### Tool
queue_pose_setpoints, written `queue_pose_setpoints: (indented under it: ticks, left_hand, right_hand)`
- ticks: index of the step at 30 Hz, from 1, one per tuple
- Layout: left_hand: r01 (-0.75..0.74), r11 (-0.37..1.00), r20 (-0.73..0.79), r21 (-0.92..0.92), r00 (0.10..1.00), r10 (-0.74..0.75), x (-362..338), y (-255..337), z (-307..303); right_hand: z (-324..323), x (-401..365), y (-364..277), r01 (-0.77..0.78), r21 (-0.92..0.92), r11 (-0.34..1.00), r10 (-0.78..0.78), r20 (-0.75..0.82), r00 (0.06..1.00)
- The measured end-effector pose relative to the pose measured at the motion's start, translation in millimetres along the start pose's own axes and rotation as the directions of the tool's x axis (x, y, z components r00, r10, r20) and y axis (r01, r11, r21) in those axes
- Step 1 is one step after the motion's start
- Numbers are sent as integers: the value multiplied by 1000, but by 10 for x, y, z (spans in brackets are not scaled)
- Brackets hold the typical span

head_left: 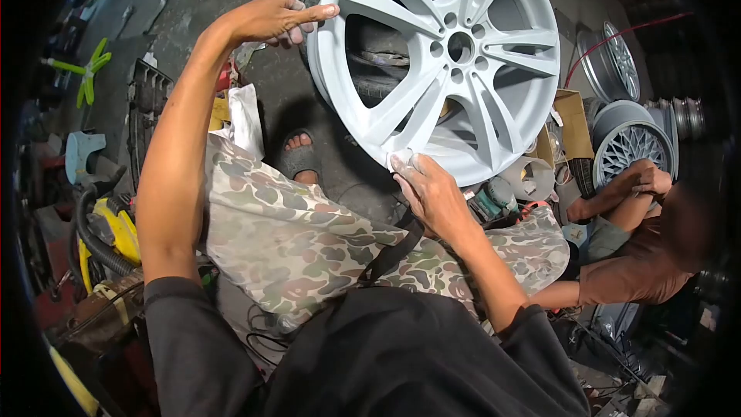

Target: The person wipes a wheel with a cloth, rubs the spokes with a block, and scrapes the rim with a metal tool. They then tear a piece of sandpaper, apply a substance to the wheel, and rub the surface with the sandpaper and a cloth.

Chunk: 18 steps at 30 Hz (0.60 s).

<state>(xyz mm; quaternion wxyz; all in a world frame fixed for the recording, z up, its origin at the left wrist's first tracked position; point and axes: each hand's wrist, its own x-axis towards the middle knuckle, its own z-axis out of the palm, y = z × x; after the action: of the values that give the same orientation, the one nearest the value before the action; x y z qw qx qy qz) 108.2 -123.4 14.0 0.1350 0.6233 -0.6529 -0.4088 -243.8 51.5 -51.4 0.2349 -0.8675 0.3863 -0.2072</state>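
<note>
Wheel: one pale grey alloy wheel (455,54), multi-spoke, standing upright on its edge on the concrete floor (309,85), face turned toward the seated person, in front of the knees.
Left hand: left hand (278,19) laid over the wheel's upper left rim, fingers stretched out flat and close together, closed round nothing.
Right hand: right hand (434,194) at the lower rim, fingertips bunched and pressed against the metal; whether anything is pinched beneath them, I cannot tell.
Seated person: camouflage shorts (309,239), black shirt, one sandalled foot (299,158) on the floor just beside the wheel's lower left.
Second person: sits at the right edge of the floor in a brown shirt, their hand (652,177) resting on a raised knee, well apart from the wheel.
Other rims: mesh-pattern wheel (629,143) and a silver spoked wheel (614,62) behind it, both at the right.
Box: open cardboard box (575,120) between the pale wheel and the mesh one.
Left edge of floor: yellow machine (120,232) with a black hose (96,243).
</note>
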Motion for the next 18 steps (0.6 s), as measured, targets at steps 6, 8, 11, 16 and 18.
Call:
queue_pose_setpoints:
  ticks: [6, 8, 11, 16, 18]
  left_hand:
    - [0, 999, -1, 49, 1000, 0, 7, 90, 46]
    - [-15, 999, -27, 39, 1000, 16, 3, 97, 51]
    - [-7, 999, 5, 44, 1000, 7, 30, 29, 71]
    - [12, 999, -5, 50, 1000, -12, 19, 90, 67]
    - [11, 1000, -23, 18, 1000, -10, 0, 110, 80]
  right_hand:
    - [139, 97, 76, 34, -6, 999, -34, 1, 999]
    - [34, -32, 67, 92, -67, 993, -91, 22, 996]
    - [-9, -45, 35, 44, -17, 999, -43, 52, 998]
    - [64, -58, 9, 50, -59, 997, -47, 53, 997]
    - [45, -195, 46, 83, -101, 991, -77, 56, 995]
